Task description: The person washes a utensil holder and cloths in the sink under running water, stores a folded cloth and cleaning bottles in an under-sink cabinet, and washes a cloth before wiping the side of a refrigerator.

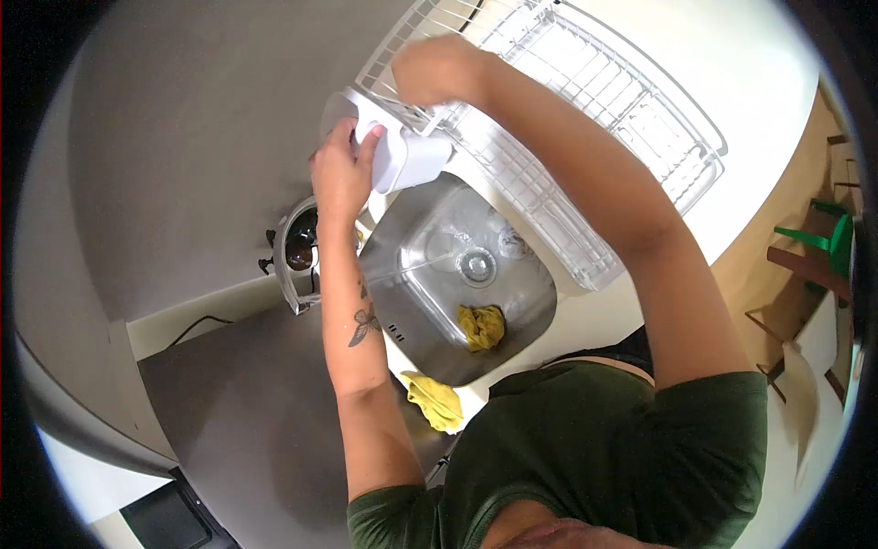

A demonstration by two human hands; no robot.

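Note:
My left hand [341,174] grips the edge of a white plastic container [412,160], thumb on its near side, just above the sink's far left corner. My right hand [441,70] is raised over the left end of the white wire dish rack [585,82]. Its fingers look curled, but blur and the angle hide whether they hold anything. Below, the steel sink [430,316] has a wet bottom around the drain [476,266]. A crumpled yellow cloth [481,328] lies inside it.
A second yellow cloth [433,401] lies at the sink's near left edge. Left of the sink stands a rounded appliance or holder [297,252] with dark parts. A green chair [828,236] is on the floor at the far right.

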